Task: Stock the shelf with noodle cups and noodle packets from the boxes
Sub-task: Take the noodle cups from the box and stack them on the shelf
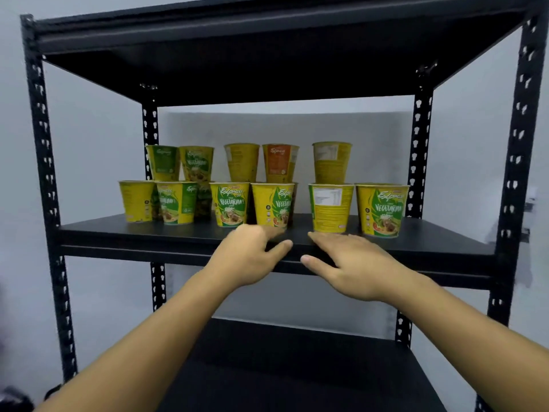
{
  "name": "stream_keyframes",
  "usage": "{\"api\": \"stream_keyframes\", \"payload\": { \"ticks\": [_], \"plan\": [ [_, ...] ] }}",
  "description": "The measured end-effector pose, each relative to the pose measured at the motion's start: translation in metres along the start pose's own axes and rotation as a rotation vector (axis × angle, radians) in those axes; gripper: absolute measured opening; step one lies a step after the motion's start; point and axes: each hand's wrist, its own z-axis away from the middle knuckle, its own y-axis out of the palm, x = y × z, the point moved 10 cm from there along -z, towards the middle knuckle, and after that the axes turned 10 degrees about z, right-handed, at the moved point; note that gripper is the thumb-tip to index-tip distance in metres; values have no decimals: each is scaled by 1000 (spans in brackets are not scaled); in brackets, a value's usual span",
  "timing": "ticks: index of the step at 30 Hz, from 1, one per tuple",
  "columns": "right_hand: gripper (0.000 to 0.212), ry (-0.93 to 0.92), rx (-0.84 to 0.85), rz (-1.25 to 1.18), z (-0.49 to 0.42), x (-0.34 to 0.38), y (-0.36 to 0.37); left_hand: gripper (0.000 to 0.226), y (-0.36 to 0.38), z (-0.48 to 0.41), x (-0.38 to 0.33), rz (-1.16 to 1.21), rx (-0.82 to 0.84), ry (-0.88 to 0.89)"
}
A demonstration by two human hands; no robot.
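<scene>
**Both grips empty at the shelf's front edge, cups standing behind**

The black metal shelf unit (pixel 511 173) fills the view. Its middle board (pixel 118 233) carries all the stock that shows. The noodle cups stand from the middle of that board towards the back. The front row (pixel 230 203) has six cups, upright and rim up, and the upper row (pixel 241 162) has five more behind, seemingly perched on cups hidden at the back. One upper cup, the orange cup (pixel 280 163), differs from the yellow-and-green rest. No boxes or packets are in view.

The left grip (pixel 249 254) hangs over the board's front lip, released, its fingers loose and holding nothing. Its fingertips are near the base of the fourth front cup, but blur hides whether they touch. The right grip (pixel 353 263) is likewise released, flat and palm down, just in front of the fifth cup.

The cups look light and thin-walled, so a hard squeeze would probably dent them. Their narrow bases likely make them easy to tip. The best hold is probably around the upper wall, under the rim.
</scene>
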Motion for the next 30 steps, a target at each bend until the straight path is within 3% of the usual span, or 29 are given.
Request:
{"api": "stream_keyframes", "payload": {
  "ticks": [7, 14, 22, 30],
  "plan": [
    [72, 28, -75, 64, 7, 28, -2, 51, -6, 25, 11, -112, 15, 112],
    [65, 41, -151, -35, 41, 91, 1, 53, -20, 78, 35, 67, 11, 242],
    [60, 144, 54, -163, 114, 189, 88, 57, 42, 188, 106, 150, 273, 196],
    [60, 260, 454, -301, 232, 269, 235, 61, 153, 334, 190, 246, 612, -27]
  ]
}}
